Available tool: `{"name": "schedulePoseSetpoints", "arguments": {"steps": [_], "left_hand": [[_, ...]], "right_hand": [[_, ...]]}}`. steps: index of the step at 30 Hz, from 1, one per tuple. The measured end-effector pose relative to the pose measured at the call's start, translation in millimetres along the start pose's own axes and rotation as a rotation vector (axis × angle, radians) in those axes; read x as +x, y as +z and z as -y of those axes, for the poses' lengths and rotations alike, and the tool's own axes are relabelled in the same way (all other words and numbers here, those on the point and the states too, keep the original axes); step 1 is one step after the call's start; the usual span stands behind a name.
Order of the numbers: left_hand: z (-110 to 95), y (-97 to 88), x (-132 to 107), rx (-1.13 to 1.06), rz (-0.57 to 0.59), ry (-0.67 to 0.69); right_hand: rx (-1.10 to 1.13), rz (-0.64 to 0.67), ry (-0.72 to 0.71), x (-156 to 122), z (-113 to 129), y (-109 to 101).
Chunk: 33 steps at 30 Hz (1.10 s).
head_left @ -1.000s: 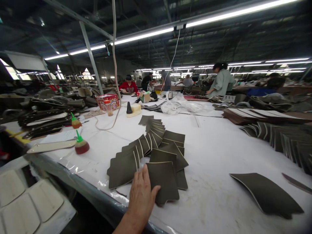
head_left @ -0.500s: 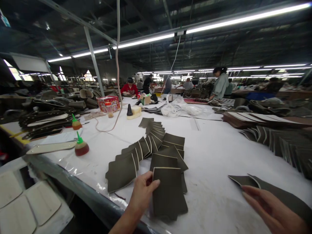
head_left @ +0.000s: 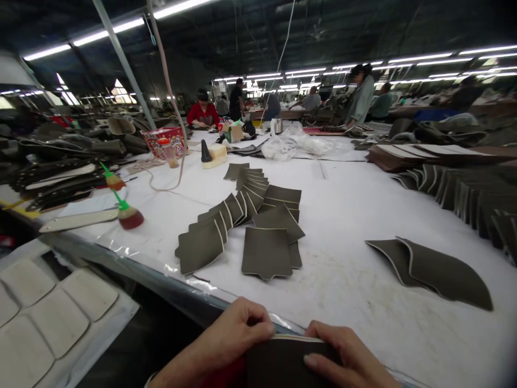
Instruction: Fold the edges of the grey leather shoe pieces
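Observation:
At the table's near edge, my left hand [head_left: 238, 331] pinches the top left corner of a dark olive leather panel [head_left: 278, 364]. My right hand [head_left: 343, 353] grips the same panel on its right side, thumb on the front face. The panel's pale cut edge faces up, and its lower part runs out of view. Just beyond lies another leather piece [head_left: 266, 252] with a notched near edge, resting on more pieces. A fanned row of similar pieces [head_left: 202, 245] curves away to the left. Two larger curved leather pieces [head_left: 444, 272] lie overlapping at the right.
Two green-tipped glue bottles [head_left: 130, 216] stand at the left, near a pale strip [head_left: 78, 221]. Pale panels [head_left: 64, 310] lie below the table edge at lower left. Stacked leather [head_left: 464, 194] fills the right side. A cable [head_left: 172, 97] hangs down. Several people work farther back.
My left hand has drawn the leather panel off the pile toward me. My right hand has left the curved pieces at the right and now holds the panel too. The view has tilted down.

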<state>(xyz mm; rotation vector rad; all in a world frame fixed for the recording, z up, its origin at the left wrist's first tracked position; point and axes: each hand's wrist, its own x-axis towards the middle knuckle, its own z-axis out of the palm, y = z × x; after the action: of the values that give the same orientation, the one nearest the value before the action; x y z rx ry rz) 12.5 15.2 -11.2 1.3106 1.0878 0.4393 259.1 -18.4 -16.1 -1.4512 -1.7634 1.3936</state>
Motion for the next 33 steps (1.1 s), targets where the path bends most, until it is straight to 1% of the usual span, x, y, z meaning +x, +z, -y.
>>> {"name": "schedulePoseSetpoints", "arguments": {"steps": [3, 5, 7, 9, 12, 14, 16, 18, 22, 26, 29, 33], "left_hand": [[-6, -1.7, 2, 0.051, 0.092, 0.004], [-9, -3.9, 3, 0.12, 0.111, 0.02], [-12, -7.0, 5, 0.202, 0.126, 0.043], [-14, -10.6, 9, 0.259, 0.18, 0.04], [-11, -14.0, 16, 0.214, 0.301, -0.024], [-6, -14.1, 21, 0.143, 0.328, -0.059], [-1, -12.9, 23, 0.084, 0.318, -0.079], [2, -11.2, 23, 0.041, 0.295, -0.091], [4, -8.1, 18, -0.021, 0.248, -0.1], [6, -3.3, 13, -0.033, 0.212, -0.094], [9, 2.4, 11, -0.014, 0.194, -0.088], [12, 7.1, 9, 0.038, 0.183, -0.073]], "right_hand": [[-0.125, 0.132, -0.066, 4, 2, 1], [-0.195, 0.179, -0.085, 8, 1, 2], [-0.277, 0.172, -0.101, 12, -1, 3], [-0.365, 0.165, -0.143, 13, -2, 4], [-0.506, 0.103, -0.288, 11, 1, 8], [-0.587, 0.045, -0.398, 9, 5, 12], [-0.626, -0.006, -0.485, 7, 8, 17], [-0.615, -0.054, -0.549, 8, 10, 23], [-0.588, -0.146, -0.604, 12, 5, 36], [-0.646, -0.169, -0.641, 14, -3, 45], [-0.646, -0.2, -0.688, 14, -6, 49], [-0.631, -0.182, -0.748, 14, -4, 49]]}}
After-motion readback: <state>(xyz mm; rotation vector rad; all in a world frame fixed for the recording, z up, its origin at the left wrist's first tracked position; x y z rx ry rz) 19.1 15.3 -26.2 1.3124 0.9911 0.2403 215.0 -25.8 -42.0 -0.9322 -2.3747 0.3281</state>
